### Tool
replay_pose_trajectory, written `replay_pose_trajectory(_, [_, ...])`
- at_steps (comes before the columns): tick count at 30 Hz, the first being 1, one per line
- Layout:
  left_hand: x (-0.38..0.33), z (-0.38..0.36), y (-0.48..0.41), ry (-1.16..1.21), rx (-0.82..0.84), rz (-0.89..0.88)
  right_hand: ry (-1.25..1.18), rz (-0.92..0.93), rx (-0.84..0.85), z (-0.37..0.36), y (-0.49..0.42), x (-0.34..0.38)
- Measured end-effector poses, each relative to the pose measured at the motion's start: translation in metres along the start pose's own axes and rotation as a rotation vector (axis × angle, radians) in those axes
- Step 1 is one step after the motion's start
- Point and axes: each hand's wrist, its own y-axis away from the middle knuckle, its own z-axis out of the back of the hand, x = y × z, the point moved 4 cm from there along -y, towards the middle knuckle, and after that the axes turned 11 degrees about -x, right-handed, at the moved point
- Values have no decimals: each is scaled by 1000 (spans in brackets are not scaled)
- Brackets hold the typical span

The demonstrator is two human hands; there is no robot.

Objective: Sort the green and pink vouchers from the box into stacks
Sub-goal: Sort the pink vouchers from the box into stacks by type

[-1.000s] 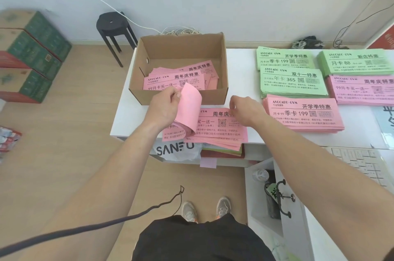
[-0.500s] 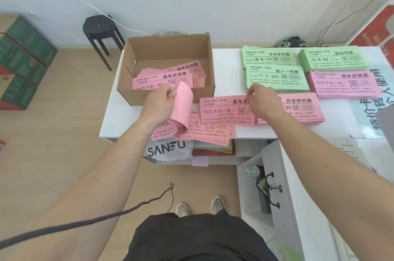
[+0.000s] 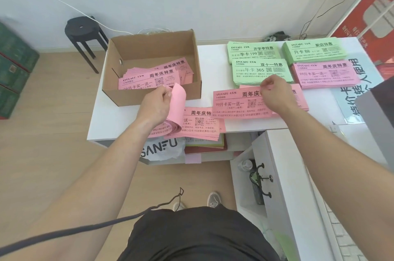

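Observation:
An open cardboard box [image 3: 149, 98] on the white table [image 3: 213, 56] holds several pink vouchers [image 3: 153, 77]. In front of it lies a pink pile [image 3: 198, 126], and my left hand [image 3: 155, 105] grips its left ends, bent upward. My right hand [image 3: 275, 94] pinches one pink voucher [image 3: 236, 104] by its top edge and holds it over a pink stack [image 3: 302, 100] that it mostly hides. Behind lie three green stacks [image 3: 251, 51], [image 3: 259, 70], [image 3: 313, 48] and a pink stack [image 3: 324, 74].
A black stool [image 3: 83, 30] and stacked green cartons [image 3: 12, 68] stand on the floor to the left. A white bag [image 3: 160, 149] and papers sit on a shelf under the table. A white cabinet with hooks [image 3: 264, 184] is at lower right.
My right hand has carried the single pink voucher off the front pile and rightward over the pink stack. My left hand still grips the bent pile.

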Motion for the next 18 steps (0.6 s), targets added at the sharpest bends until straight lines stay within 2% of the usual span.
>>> replay_pose_trajectory(6, [4, -1, 2, 26, 2, 14, 39, -40, -13, -1, 3, -5])
replay_pose_trajectory(11, [5, 1, 7, 24, -16, 6, -36, -101, 155, -21, 9, -3])
replay_pose_trajectory(18, [17, 12, 9, 56, -57, 50, -33, -48, 295, -81, 42, 11])
